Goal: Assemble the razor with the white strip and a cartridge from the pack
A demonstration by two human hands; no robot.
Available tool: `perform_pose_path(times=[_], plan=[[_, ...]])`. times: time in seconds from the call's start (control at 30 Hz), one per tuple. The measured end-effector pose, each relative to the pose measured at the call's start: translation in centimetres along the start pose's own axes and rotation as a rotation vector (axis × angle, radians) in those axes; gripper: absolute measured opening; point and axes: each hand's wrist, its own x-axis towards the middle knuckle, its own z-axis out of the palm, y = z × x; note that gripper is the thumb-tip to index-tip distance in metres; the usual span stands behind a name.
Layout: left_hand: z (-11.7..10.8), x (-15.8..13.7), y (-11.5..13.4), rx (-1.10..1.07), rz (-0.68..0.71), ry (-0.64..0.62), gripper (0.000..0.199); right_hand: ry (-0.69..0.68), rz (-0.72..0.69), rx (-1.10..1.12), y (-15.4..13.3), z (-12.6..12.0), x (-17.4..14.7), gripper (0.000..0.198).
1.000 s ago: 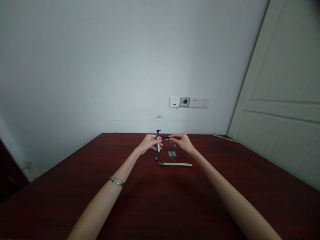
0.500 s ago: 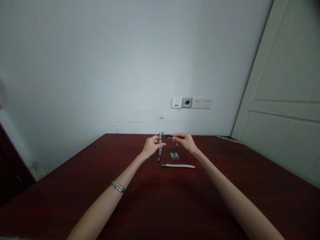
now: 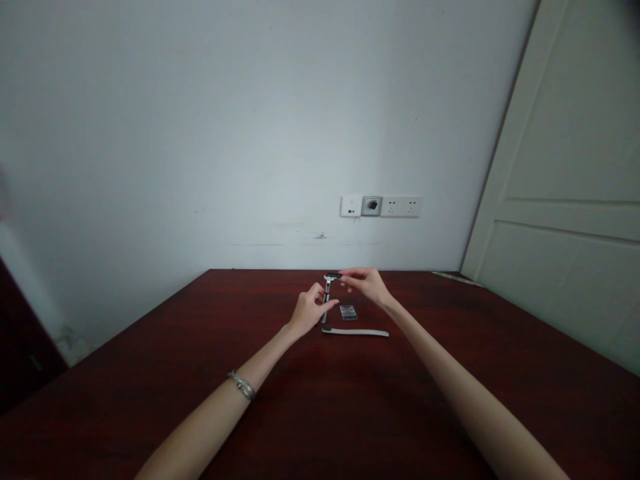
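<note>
Left hand (image 3: 307, 311) grips a slim, near-upright white-and-black handle (image 3: 327, 289); right hand (image 3: 367, 285), at the left's two o'clock, pinches a small black bar (image 3: 333, 275) at the handle's top. Forearms (image 3: 213, 417) converge toward twelve o'clock over the dark-red wooden surface (image 3: 340, 413).

Dimly lit pale wall (image 3: 250, 133), row of sockets (image 3: 401, 207) low down, dark red tabletop (image 3: 360, 413), white panelled door (image 3: 570, 160) right

Slim pale razor handle (image 3: 327, 289), tilted slightly, dark cartridge (image 3: 333, 275) at its top
</note>
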Motion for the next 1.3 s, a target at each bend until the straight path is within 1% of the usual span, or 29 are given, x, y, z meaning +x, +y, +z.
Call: perform_pose_path(times=[0.37, 0.7, 1.1, 1.3], plan=[[0.8, -0.3, -0.2, 0.032, 0.011, 0.018, 0.031, -0.065, 0.000, -0.009, 0.0, 0.0, -0.1, 0.036], [1.3, -0.6, 0.7, 0.058, 0.011, 0.055, 0.029, -0.095, -0.049, 0.012, -0.2, 0.3, -0.2, 0.030], [1.5, -0.6, 0.5, 0.104, 0.020, 0.078, 0.028, -0.092, -0.042, -0.017, -0.3, 0.4, -0.3, 0.030], [1.5, -0.5, 0.3, 0.109, -0.007, 0.075, 0.026, -0.091, -0.067, -0.016, -0.5, 0.5, -0.4, 0.032]])
